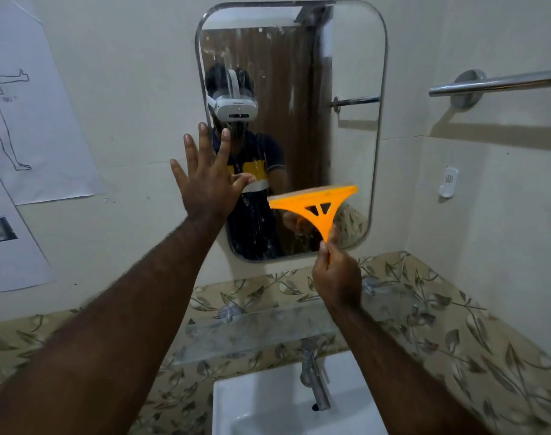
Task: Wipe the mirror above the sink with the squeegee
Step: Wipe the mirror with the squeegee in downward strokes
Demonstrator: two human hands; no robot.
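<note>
A rounded rectangular mirror point(349, 58) hangs on the pale wall above the sink point(267, 403); its glass shows streaks and droplets. My right hand point(336, 277) grips the handle of an orange squeegee point(318, 202), whose blade lies against the lower right part of the mirror. My left hand point(205, 180) is flat with fingers spread, pressed on the mirror's left edge and the wall beside it. It holds nothing.
A glass shelf point(255, 334) juts out under the mirror, above a chrome tap point(315, 378). A metal towel bar point(500, 83) is on the right wall, with a small white hook point(449, 185) below it. Paper posters point(26, 120) hang at left.
</note>
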